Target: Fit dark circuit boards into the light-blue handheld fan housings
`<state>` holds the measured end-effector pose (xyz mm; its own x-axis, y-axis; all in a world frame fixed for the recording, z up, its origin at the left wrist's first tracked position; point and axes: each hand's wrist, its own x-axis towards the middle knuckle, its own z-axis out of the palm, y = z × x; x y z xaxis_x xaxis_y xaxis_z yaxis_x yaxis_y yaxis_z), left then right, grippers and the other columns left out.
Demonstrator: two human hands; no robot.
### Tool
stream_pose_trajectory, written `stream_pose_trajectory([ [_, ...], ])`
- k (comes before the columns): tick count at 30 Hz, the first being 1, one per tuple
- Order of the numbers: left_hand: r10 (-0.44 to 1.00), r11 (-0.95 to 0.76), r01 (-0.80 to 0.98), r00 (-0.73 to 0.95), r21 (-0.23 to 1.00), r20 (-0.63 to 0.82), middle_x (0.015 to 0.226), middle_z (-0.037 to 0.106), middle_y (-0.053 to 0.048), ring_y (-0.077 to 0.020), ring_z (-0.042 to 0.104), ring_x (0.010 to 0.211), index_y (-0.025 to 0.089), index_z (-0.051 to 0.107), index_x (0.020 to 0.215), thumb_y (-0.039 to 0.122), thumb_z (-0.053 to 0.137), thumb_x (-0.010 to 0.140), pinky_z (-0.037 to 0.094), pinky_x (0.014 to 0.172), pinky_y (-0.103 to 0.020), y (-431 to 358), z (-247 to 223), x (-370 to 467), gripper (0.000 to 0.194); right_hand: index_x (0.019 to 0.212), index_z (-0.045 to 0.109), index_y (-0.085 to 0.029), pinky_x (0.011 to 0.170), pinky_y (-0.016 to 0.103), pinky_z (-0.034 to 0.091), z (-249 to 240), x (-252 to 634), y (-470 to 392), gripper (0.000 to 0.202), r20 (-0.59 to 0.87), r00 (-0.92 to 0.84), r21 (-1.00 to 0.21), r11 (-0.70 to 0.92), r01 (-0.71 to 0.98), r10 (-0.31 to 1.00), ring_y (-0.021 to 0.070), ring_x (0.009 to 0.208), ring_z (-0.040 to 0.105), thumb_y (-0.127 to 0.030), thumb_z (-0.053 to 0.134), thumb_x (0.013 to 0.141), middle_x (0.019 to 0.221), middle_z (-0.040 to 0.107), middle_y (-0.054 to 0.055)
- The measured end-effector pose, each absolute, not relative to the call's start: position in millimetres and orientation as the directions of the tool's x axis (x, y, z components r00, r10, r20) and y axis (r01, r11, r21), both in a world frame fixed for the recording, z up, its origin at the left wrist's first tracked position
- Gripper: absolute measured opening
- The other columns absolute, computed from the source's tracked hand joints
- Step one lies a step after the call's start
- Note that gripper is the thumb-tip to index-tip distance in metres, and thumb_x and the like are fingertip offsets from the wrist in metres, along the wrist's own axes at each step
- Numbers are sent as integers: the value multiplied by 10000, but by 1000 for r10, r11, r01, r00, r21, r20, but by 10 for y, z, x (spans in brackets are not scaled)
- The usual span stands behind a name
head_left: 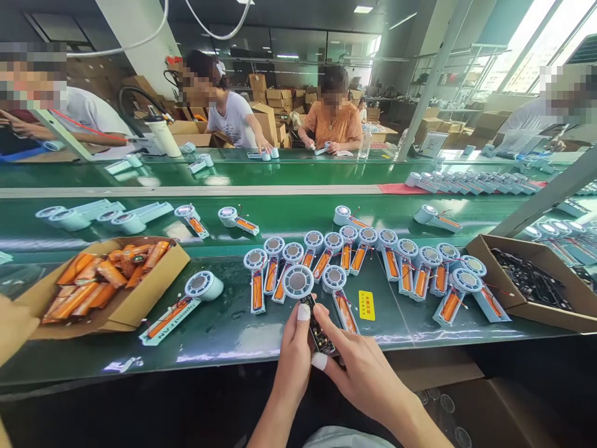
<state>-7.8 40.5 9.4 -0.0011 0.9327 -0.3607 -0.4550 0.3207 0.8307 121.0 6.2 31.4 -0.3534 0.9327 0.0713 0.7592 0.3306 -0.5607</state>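
Note:
Near the table's front edge I hold a light blue handheld fan with a round grille at its top and a black circuit board along its handle. My left hand is closed round the fan's handle, its thumb on the board's upper left. My right hand presses the board from the right, with its thumb at the lower end and its index finger near the top. Just behind the hands lie several similar fans with orange batteries in their open handles.
A cardboard box of orange batteries stands at left, beside a fan marked SpeedFAN. At right is a box of black boards. A yellow label is on the table. Several people sit across the green conveyor.

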Motion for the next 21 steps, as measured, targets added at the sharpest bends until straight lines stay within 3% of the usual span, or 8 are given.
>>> stream_pose_trajectory([
  [2,933,341,-437,47,832,-357,1089,752,-119,-282,705,1016,161,624,1268,684,620,816,556,885,-387,404,101,-104,691,1598,199,-264,645,292,554,264,1176,53,729,87,-345,-682,308,663,935,188,660,681,-219,503,938,998,737,56],
  [4,929,364,-357,74,861,-362,1086,750,-116,-278,708,984,167,624,1257,681,582,837,563,837,-378,398,108,-164,665,1602,180,-233,626,302,558,198,1095,0,726,88,-310,-725,274,632,947,188,619,671,-210,472,937,986,743,68],
  [9,944,278,231,117,933,-310,923,766,-77,-267,690,934,192,707,968,622,454,913,524,825,-345,398,136,-395,502,1615,39,-166,652,357,591,-15,872,-205,867,81,-268,-652,254,714,960,270,734,735,-178,486,871,1021,760,124],
  [11,946,170,483,165,859,-280,833,756,-60,-251,690,855,213,687,861,558,363,957,509,774,-327,429,160,-445,483,1610,36,-127,625,344,593,-95,827,-230,903,58,-272,-613,249,750,961,286,747,744,-178,511,844,983,768,131],
  [14,945,73,755,157,651,-288,766,748,-71,-250,698,769,235,651,784,415,270,980,466,674,-311,528,211,-429,464,1593,140,-77,598,334,586,-152,784,-154,864,15,-240,-505,214,836,971,288,709,740,-159,527,824,912,767,145],
  [16,949,56,831,127,553,-287,765,753,-107,-282,711,768,236,644,776,358,280,960,438,645,-323,610,240,-398,426,1562,255,-57,575,335,576,-132,742,-61,807,-4,-230,-409,208,889,973,286,658,728,-139,545,813,888,761,167],
  [18,961,54,856,96,514,-261,804,765,-137,-320,722,804,233,658,816,357,317,934,435,647,-340,676,229,-403,381,1527,333,-35,574,352,574,-80,695,30,774,2,-240,-345,226,911,971,296,652,725,-156,591,807,986,748,227],
  [21,995,41,861,12,507,-101,890,785,-107,-316,726,869,251,682,958,398,377,909,477,677,-340,737,45,-529,343,1526,330,-43,609,393,581,23,721,159,877,23,-308,-379,293,878,951,336,734,736,-341,695,787,1174,694,280],
])
